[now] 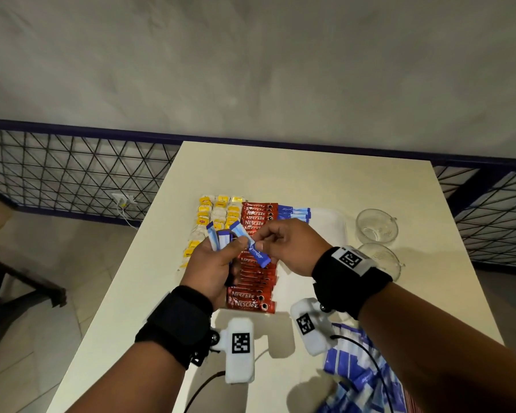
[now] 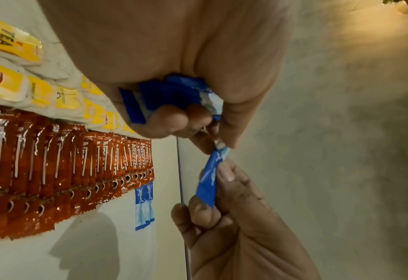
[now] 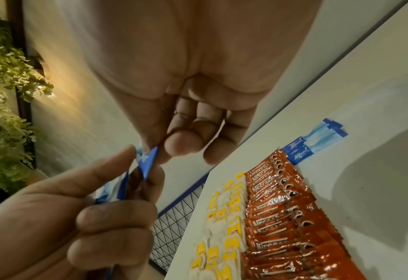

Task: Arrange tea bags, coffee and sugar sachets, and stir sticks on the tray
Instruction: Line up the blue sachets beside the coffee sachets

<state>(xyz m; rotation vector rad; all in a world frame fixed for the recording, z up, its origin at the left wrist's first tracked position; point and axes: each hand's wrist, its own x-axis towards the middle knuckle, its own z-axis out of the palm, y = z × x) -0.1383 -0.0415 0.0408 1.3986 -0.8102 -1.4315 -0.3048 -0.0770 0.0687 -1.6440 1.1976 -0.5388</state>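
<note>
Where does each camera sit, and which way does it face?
Head: above, facing down at the table; both hands and forearms show.
Left wrist: along the left hand toward coffee sachets.
Right wrist: along the right hand, tea bags beyond.
Shared: the pinched blue sachet.

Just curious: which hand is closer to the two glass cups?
Right. The right hand hovers just beside the glass cups, pinching a blue sachet; the left hand is farther away, over the coffee sachets.
</note>
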